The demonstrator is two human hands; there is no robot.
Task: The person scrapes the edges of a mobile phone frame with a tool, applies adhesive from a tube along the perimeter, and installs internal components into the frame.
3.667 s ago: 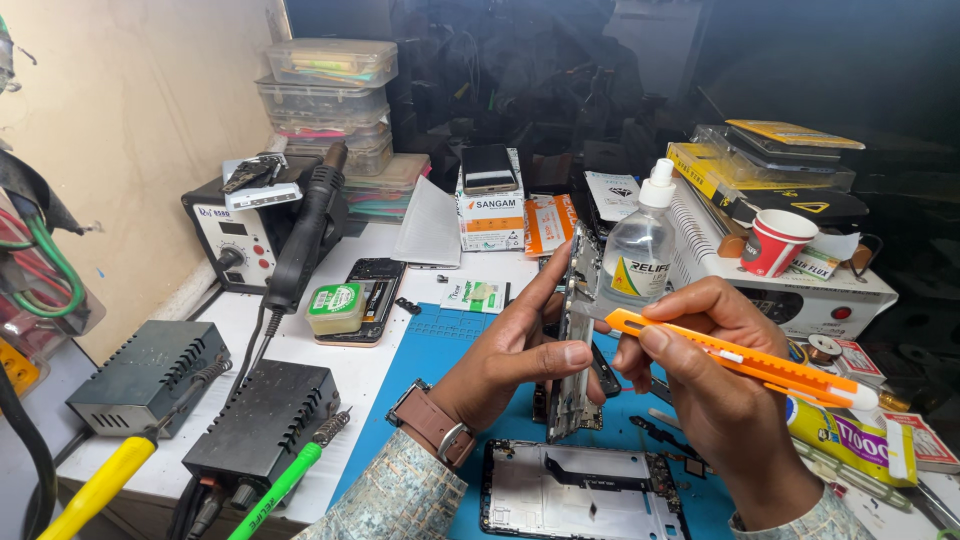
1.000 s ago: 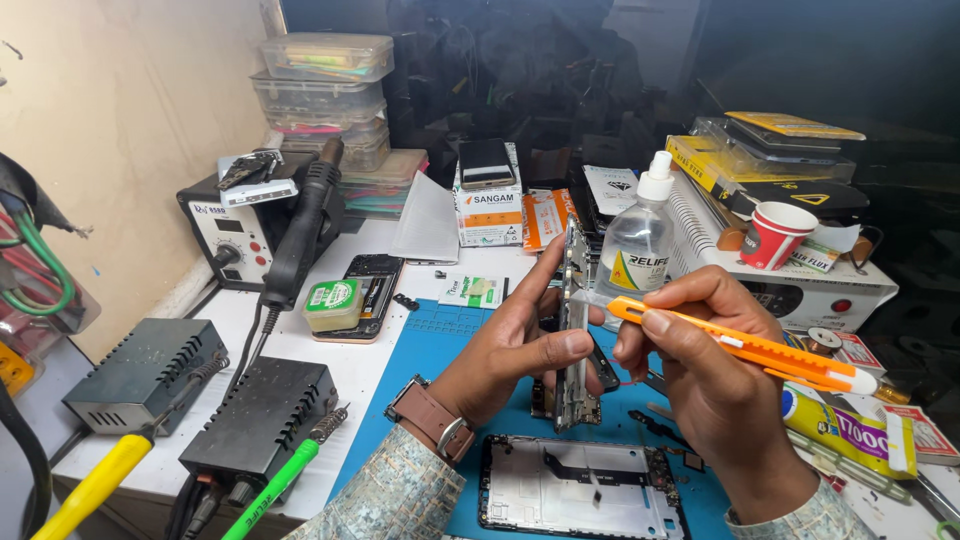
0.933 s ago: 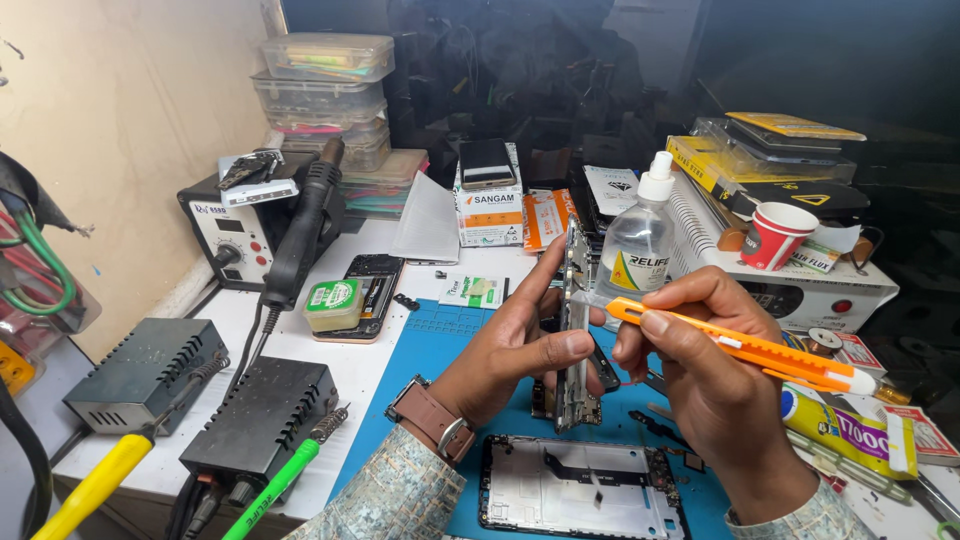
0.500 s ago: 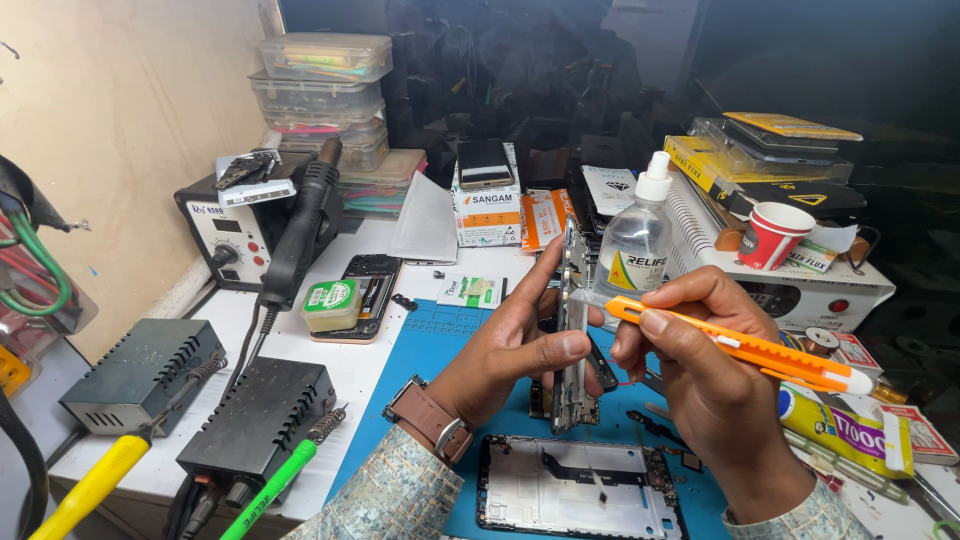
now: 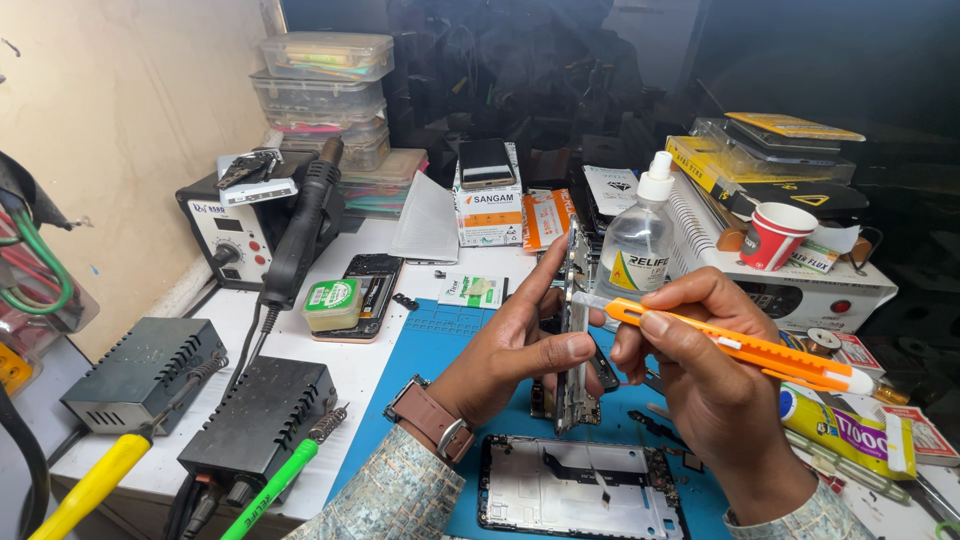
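Observation:
My left hand [image 5: 510,345] holds a phone frame [image 5: 576,340] upright on its edge over the blue work mat [image 5: 430,345], thumb pressed on its side. My right hand [image 5: 700,390] grips an orange utility knife [image 5: 745,348] with its blade tip against the upper edge of the frame. A second phone chassis [image 5: 580,490], white inside, lies flat on the mat just below both hands. A brown watch sits on my left wrist.
A clear liquid bottle [image 5: 638,240] stands behind the frame. A hot-air station [image 5: 240,225] with its black handle [image 5: 300,225], two black boxes [image 5: 260,415], a green tin [image 5: 332,303], a red paper cup [image 5: 775,235], a glue tube [image 5: 845,430] and stacked plastic boxes [image 5: 325,80] crowd the bench.
Almost nothing differs; both hands keep their hold, with the knife tip staying at the frame's upper edge and only tiny shifts of the view.

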